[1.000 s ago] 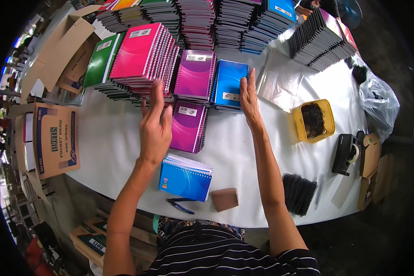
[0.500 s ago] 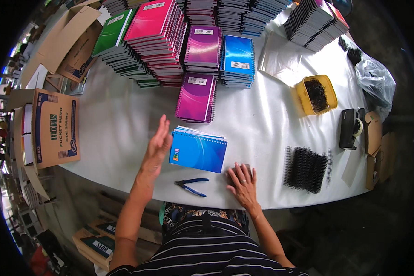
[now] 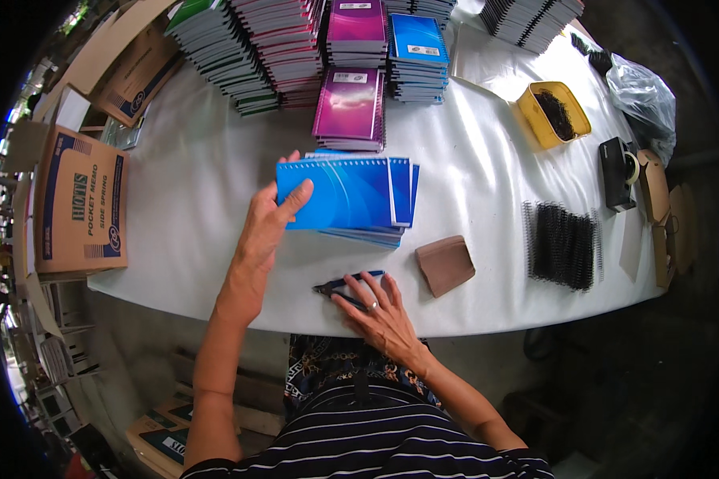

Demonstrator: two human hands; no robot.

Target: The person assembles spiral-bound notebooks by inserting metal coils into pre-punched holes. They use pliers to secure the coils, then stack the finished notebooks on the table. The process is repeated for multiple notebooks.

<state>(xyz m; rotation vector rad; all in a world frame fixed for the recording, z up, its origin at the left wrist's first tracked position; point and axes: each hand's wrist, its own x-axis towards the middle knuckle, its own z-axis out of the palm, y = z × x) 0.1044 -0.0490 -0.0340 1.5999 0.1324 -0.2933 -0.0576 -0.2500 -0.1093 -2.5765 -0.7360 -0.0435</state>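
Observation:
My left hand point(image 3: 270, 206) grips the left end of several blue notebook covers or pads point(image 3: 343, 191), thumb on top and fingers behind. They are fanned out, with a row of punched holes along the far edge and no coil in it. More blue sheets point(image 3: 375, 237) show beneath them. Near the table's front edge my right hand point(image 3: 379, 315) lies over a pair of blue-handled pliers point(image 3: 347, 286), its fingers apart and touching the handles. Right of the notebooks is a brown block point(image 3: 445, 266), which neither hand touches.
Black spiral coils point(image 3: 566, 246) lie to the right, near a black tape dispenser point(image 3: 617, 174) and a yellow tub point(image 3: 555, 116) of black bits. Stacked spiral notebooks point(image 3: 347, 104) stand at the back. A cardboard box point(image 3: 84, 199) is at the left table edge.
My left hand, upright beside the blue notebooks before, has taken hold of several and lifted them. My right hand has moved left from the brown block to the pliers. The view has shifted.

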